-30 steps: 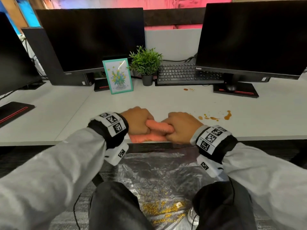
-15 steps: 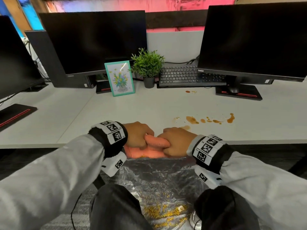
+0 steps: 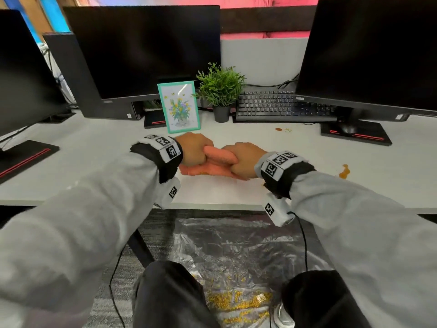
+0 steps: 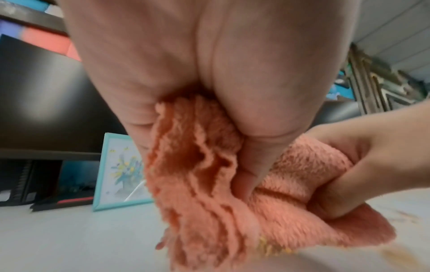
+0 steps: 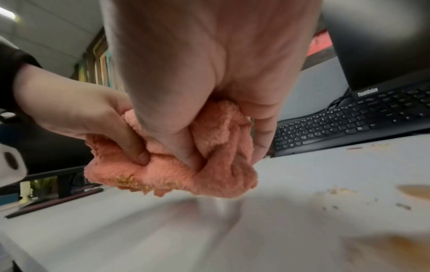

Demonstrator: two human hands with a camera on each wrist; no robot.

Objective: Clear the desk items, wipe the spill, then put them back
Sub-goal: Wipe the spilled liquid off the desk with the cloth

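White worktop (image 3: 99,147); both hands, left hand (image 3: 194,150) and right hand (image 3: 244,159), clench the bunched cloth (image 3: 218,156); remaining spill (image 3: 344,172) lies rightward, nearer the right.

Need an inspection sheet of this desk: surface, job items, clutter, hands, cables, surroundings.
Surface: white desk, orange spill at right, small spot near keyboard.
Job's things: orange cloth bunched, yellow crumbs on it; picture frame and potted plant at the back.
Clutter: nothing seen.
Grippers: left hand and right hand both grip the cloth.
Cables: black cables behind keyboard.
Surroundings: dark monitors; plastic sheet with crumbs on floor.
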